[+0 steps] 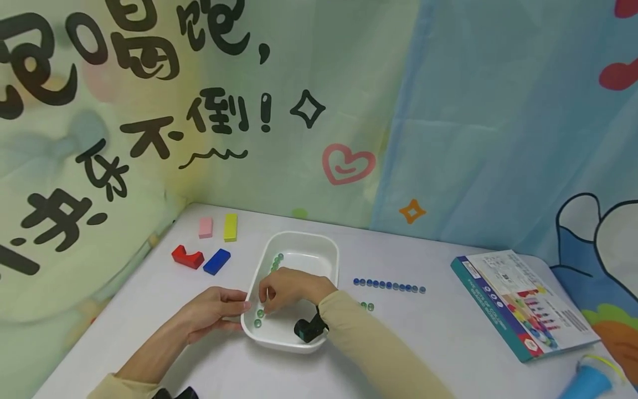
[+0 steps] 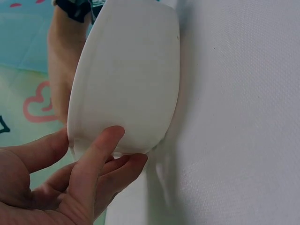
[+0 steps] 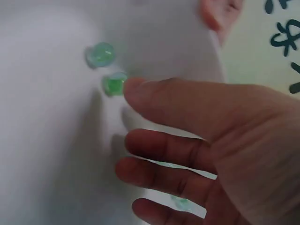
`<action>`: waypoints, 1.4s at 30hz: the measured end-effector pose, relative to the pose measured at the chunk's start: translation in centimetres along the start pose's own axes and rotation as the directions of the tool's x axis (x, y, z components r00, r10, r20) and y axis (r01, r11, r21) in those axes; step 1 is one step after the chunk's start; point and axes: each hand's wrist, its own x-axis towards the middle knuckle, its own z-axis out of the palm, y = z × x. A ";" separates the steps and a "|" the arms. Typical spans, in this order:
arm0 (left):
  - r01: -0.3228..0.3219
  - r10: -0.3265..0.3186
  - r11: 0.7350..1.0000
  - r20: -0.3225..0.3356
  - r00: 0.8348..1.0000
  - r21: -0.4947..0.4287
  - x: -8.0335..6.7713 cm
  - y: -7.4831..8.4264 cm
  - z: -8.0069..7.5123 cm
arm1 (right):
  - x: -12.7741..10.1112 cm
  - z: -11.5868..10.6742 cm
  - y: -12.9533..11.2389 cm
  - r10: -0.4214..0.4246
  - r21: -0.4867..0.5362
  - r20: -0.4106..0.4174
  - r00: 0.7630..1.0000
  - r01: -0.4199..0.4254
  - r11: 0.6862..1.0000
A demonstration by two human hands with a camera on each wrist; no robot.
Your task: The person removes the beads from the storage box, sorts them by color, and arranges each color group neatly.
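Note:
A white tub (image 1: 331,260) stands mid-table with several green beads (image 1: 259,318) in it. My left hand (image 1: 226,311) grips the tub's near left corner; in the left wrist view the thumb (image 2: 101,150) lies on the tub's outer wall (image 2: 126,79) and the fingers curl under its base. My right hand (image 1: 267,302) reaches down inside the tub. In the right wrist view its top fingertip (image 3: 136,89) touches a green bead (image 3: 114,83), with another green bead (image 3: 100,54) just beyond. The other fingers are spread and hold nothing.
A row of blue beads (image 1: 389,285) and two green beads (image 1: 367,306) lie right of the tub. Pink (image 1: 205,227), yellow (image 1: 230,227), red (image 1: 188,256) and blue (image 1: 216,261) blocks sit at the left. A book (image 1: 523,302) lies at right, a blue cup (image 1: 587,383) near the front corner.

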 end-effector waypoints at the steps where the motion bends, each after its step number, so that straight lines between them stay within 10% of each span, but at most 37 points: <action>1: -0.004 0.004 1.000 0.001 1.000 -0.004 0.0 0.0 0.0 | 0.1 0.3 -0.1 0.004 -0.002 0.011 1.000 -0.004 1.000; 23: 0.002 -0.002 1.000 -0.023 1.000 -0.004 0.0 -0.1 0.4 | -1.0 -1.1 0.1 -0.022 0.019 -0.056 0.998 0.023 1.000; 33: 0.038 -0.038 0.999 -0.058 0.998 0.012 -0.1 0.3 0.5 | -8.7 -5.8 4.7 -0.035 0.052 -0.232 0.972 0.048 0.997; 42: 0.047 -0.045 0.998 -0.051 0.998 0.032 -0.2 0.3 0.4 | -16.0 -3.0 11.7 0.114 0.101 -0.386 0.915 -0.080 0.992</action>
